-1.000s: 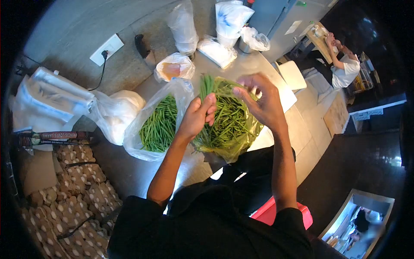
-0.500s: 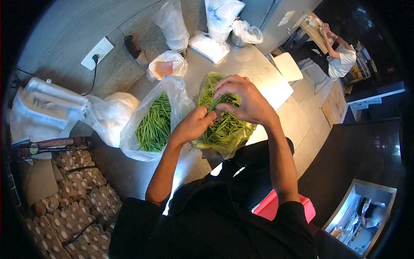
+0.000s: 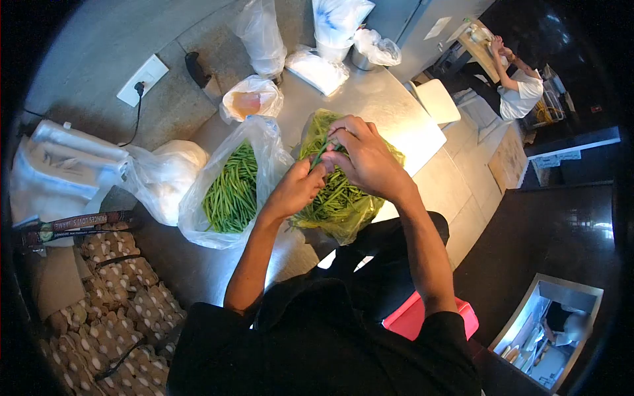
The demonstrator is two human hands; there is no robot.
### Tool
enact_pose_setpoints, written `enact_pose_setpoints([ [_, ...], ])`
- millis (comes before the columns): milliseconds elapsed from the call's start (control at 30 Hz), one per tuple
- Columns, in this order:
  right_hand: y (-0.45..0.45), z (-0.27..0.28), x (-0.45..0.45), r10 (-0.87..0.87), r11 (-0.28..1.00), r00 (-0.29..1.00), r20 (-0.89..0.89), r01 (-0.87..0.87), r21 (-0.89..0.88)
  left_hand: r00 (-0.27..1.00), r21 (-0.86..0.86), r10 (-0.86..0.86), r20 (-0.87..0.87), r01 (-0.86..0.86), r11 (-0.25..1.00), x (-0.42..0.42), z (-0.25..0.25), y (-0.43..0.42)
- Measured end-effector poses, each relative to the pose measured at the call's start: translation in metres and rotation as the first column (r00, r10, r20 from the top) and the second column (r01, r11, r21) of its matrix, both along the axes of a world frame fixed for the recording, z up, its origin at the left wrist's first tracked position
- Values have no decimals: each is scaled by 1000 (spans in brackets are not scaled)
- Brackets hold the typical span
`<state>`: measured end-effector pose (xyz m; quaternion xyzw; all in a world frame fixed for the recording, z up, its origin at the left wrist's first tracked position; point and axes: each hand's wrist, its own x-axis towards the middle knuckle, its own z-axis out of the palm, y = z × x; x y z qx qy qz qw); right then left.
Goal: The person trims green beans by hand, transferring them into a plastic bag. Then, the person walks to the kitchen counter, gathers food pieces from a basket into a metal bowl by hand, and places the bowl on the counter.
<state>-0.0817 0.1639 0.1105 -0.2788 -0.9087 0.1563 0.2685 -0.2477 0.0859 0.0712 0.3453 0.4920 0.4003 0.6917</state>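
Observation:
My left hand [image 3: 295,188] is closed around a few green beans [image 3: 318,156], their ends sticking out past the thumb. My right hand [image 3: 370,158] pinches at the upper ends of these same beans, its fingers curled and close to the left thumb. Both hands hover over a yellow-green plastic bag [image 3: 353,228], open and full of loose green beans [image 3: 330,204]. To the left stands a clear plastic bag [image 3: 191,221] holding a pile of green beans [image 3: 231,191], mostly lined up lengthwise.
The bags stand on a metal table [image 3: 380,99]. Behind them are a lined small bin [image 3: 247,102], a knife [image 3: 199,72] and white plastic bags [image 3: 320,71]. Egg trays [image 3: 115,323] are stacked at lower left. A red stool [image 3: 413,317] is beside me. A person [image 3: 518,89] sits further off.
My right hand has closed in on the beans, its fingers now nearer the left thumb. My left hand stays about where it was, still gripping. The view has shifted slightly.

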Motion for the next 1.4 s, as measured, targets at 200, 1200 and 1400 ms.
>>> enact_pose_setpoints([
  [200, -3, 2, -14, -98, 994, 933, -346, 72, -87, 882, -73, 75, 465, -46, 996, -1, 1, 4],
  [1200, 3, 22, 6, -106, 794, 966, -236, -61, -605, 938, 471, 293, -187, -177, 865, 0, 7, -3],
  [1400, 2, 22, 6, -116, 848, 977, -176, 5, -530, 936, 448, 309, -168, -207, 870, 6, 6, 1],
])
